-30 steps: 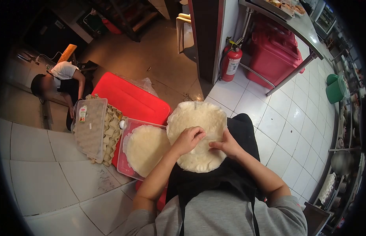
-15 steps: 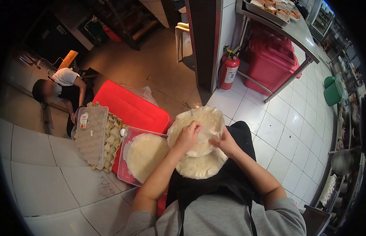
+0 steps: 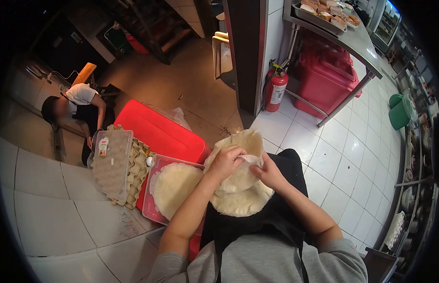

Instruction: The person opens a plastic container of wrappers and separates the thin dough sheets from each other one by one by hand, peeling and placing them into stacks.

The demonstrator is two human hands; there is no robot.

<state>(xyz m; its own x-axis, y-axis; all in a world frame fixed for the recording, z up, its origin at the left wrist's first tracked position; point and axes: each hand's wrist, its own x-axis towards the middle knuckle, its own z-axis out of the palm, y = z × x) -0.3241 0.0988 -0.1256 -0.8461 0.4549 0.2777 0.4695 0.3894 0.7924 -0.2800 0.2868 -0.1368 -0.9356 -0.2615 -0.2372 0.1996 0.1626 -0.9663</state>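
Observation:
On the black apron over my lap lies a pale flat dough round (image 3: 240,203) with a crinkled edge. Just above it, both hands hold up another dough round (image 3: 248,140), its far part tilted upward. My left hand (image 3: 226,163) is closed, fingers pinching a thin whitish sheet (image 3: 251,159) at the round's face. My right hand (image 3: 269,173) grips the same sheet and the round's right edge between thumb and fingers. Whether the sheet is plastic film or dough, I cannot tell. A third dough round (image 3: 178,187) lies on a pinkish plastic container (image 3: 153,213) left of my lap.
A red lidded box (image 3: 160,132) stands beyond the container. Egg trays (image 3: 137,172) under a clear lid (image 3: 113,165) are at its left, near a crouching person (image 3: 82,104). A fire extinguisher (image 3: 276,89) and red bin (image 3: 325,75) stand by a steel table (image 3: 361,47).
The held round has tilted up and folded more, its right edge drawn inward. My left hand has shifted slightly down and now bunches the whitish sheet close to my right hand.

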